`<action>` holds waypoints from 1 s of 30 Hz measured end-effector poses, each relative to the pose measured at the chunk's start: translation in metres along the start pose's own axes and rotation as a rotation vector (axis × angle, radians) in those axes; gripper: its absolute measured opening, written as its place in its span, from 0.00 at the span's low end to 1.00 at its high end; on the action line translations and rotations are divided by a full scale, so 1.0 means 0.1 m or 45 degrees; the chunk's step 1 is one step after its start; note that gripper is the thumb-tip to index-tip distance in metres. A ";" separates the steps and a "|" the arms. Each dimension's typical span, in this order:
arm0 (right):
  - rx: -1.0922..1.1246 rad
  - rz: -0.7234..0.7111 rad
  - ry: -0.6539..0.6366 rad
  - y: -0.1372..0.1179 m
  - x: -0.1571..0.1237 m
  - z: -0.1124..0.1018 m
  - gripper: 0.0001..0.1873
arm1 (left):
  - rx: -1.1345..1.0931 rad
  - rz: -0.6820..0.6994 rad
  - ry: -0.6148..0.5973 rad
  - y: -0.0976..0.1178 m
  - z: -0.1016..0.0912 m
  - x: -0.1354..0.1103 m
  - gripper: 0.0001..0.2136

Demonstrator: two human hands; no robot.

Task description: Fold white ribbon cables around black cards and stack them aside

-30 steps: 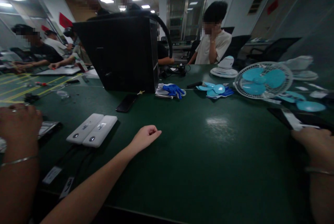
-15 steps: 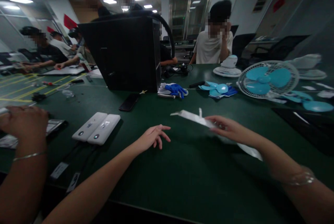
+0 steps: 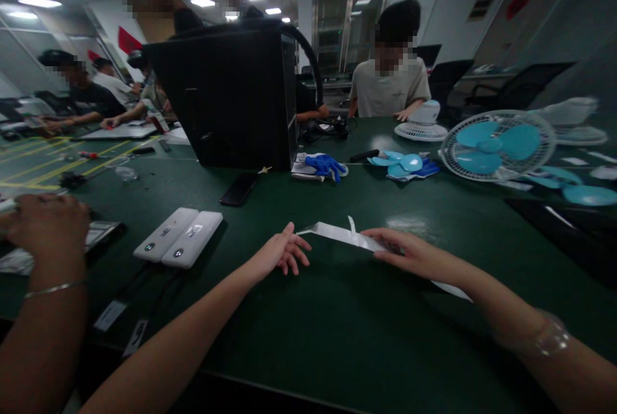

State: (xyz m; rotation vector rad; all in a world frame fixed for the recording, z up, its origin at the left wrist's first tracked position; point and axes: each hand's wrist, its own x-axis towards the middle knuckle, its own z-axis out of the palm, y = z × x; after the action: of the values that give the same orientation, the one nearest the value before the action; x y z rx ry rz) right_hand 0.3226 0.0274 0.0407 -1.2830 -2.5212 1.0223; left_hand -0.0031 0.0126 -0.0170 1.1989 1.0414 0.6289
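Note:
A long white sheet (image 3: 337, 233), perhaps a flat plastic bag, lies slanted just over the green table (image 3: 337, 337). My right hand (image 3: 409, 253) holds it from above, fingers stretched along it, with a bracelet on the wrist. My left hand (image 3: 279, 253) is open, its fingers apart, and the fingertips are right at the sheet's left end. I cannot tell whether they touch it.
Another person's hand (image 3: 45, 224) with a bangle rests at the far left. Two white devices (image 3: 178, 240), a phone (image 3: 238, 189), a black computer case (image 3: 231, 99), blue gloves (image 3: 322, 166), loose fan blades (image 3: 405, 163) and a blue fan (image 3: 499, 144) stand further back. People sit beyond.
My right hand swung in from the far right carrying the white sheet and lowered it toward the table's middle. My left hand opened from a fist and reached to the sheet's left end.

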 end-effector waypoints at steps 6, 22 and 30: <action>-0.067 -0.029 -0.085 -0.06 0.00 0.06 0.28 | 0.018 0.083 -0.013 0.04 0.03 -0.08 0.20; -0.296 0.245 0.220 0.44 -0.05 -0.37 0.34 | 0.280 0.054 -0.092 0.04 0.09 -0.09 0.14; -0.601 1.417 1.016 1.75 -0.83 -1.08 0.42 | 0.268 0.046 -0.076 0.00 0.08 -0.05 0.14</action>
State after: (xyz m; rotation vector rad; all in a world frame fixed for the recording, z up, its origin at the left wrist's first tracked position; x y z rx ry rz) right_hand 0.5348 0.0913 0.0280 -2.6232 -1.3635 -0.1427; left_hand 0.0020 0.0051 -0.0159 1.4144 1.0564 0.5172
